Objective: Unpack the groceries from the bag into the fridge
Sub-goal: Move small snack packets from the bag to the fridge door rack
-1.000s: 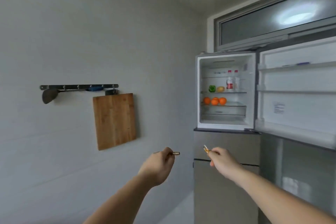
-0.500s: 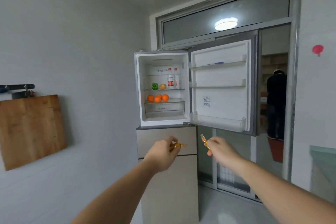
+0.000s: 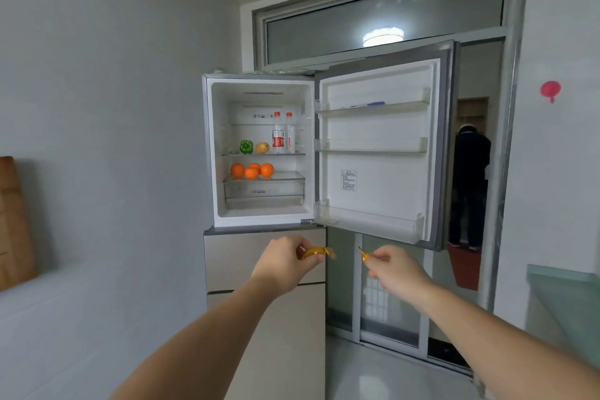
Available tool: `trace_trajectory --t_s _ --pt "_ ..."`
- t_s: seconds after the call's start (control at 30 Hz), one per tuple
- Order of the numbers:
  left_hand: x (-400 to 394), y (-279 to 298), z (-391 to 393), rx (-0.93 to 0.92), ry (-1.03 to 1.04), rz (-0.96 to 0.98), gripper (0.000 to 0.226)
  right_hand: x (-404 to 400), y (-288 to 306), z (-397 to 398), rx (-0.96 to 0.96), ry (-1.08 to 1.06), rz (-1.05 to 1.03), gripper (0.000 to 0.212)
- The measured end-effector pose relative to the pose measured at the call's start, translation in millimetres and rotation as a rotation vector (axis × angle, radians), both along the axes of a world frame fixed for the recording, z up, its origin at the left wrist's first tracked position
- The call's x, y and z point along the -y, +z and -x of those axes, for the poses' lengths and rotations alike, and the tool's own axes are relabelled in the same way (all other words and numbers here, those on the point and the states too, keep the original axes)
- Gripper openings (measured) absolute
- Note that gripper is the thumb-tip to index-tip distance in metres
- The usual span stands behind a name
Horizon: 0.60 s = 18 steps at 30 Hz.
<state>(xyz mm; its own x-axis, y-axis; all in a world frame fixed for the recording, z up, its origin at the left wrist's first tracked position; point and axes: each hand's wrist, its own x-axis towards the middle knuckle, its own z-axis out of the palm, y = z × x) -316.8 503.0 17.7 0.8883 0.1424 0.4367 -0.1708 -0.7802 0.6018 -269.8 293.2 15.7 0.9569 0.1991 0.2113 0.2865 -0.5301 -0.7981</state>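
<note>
while the fridge (image 3: 259, 153) stands open, both hands (image 3: 284, 258) pinch small golden items (image 3: 316, 252).

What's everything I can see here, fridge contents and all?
fridge: one, white inside, door swung open to the right
oranges: about four, orange, lower shelf above the drawer
green pepper: one, green, middle shelf
yellow fruit: one, yellowish, beside the pepper
bottles: two, clear with red caps, middle shelf
wooden board: one, brown, left wall
red hook: one, right wall
person in dark clothes: one, through the doorway
left hand: pinches a small golden item
right hand: pinches a golden item
</note>
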Motion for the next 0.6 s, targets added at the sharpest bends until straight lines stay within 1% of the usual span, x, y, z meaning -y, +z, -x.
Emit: trace_trajectory --t_s 0.1,0.2,0.37,0.43,0.53,0.6 --pt "-27.0 -9.4 -46.5 0.017 -0.018 0.017 0.023 -20.9 -5.1 -45.3 0.009 -0.014 0.039 0.031" --pt "-58.7 -17.4 -101.7 0.009 -0.046 0.049 0.019 -47.7 -4.2 -95.0 -0.003 -0.027 0.057 0.027" --pt "-110.5 -22.7 -191.0 0.032 -0.035 0.056 0.017 -92.3 -6.2 -168.7 -0.017 -0.037 0.092 0.029" --pt "-119.0 -28.6 -220.4 0.023 -0.033 0.077 0.018 -100.4 -12.7 -193.4 -0.036 -0.047 0.106 0.023" --pt "-124.0 -30.1 -262.2 0.016 -0.051 0.073 0.017 -106.1 -12.3 -233.1 -0.021 -0.112 0.08 0.027" --pt "-128.0 -26.8 -293.1 0.024 -0.059 0.065 0.015 -110.4 -8.5 -263.8 -0.01 -0.132 0.063 0.025"
